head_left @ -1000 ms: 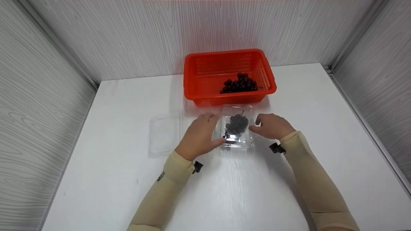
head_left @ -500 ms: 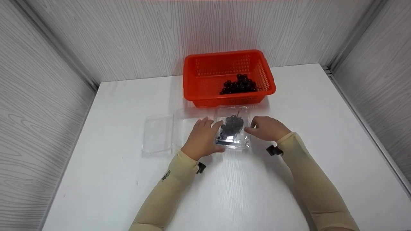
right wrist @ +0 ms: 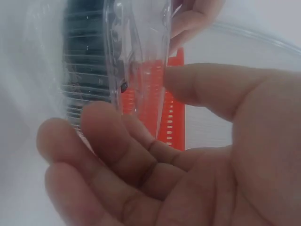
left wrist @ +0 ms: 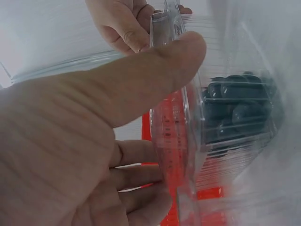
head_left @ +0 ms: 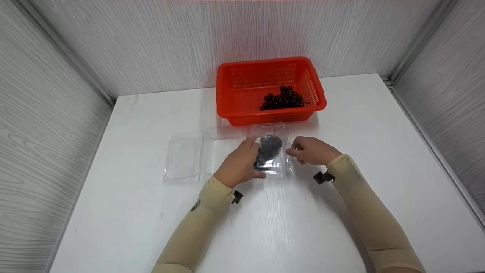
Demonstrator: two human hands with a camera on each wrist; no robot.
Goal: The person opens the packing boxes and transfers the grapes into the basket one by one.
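Note:
A clear plastic clamshell box (head_left: 282,167) holding a bunch of dark grapes (head_left: 269,147) lies on the white table, its lid folded over the fruit. My left hand (head_left: 239,161) grips its left side; in the left wrist view the thumb (left wrist: 162,63) crosses the rim and the fingers (left wrist: 141,176) meet the lid. At the right edge, my right hand (head_left: 314,149) pinches the rim. The right wrist view has that thumb (right wrist: 202,84) by the lid and the curled fingers (right wrist: 113,141) below the rim.
Behind the box stands a red perforated basket (head_left: 238,120) with another bunch of dark grapes (head_left: 284,99). Left of the hands lies an open clear plastic container (head_left: 218,148), with its lid (head_left: 183,157) spread farther left. Pale wood-grain walls enclose the table.
The grape box has shifted left, and the open container beside it has moved left too. Both hands have closed in on the box's sides, the right hand following it leftward.

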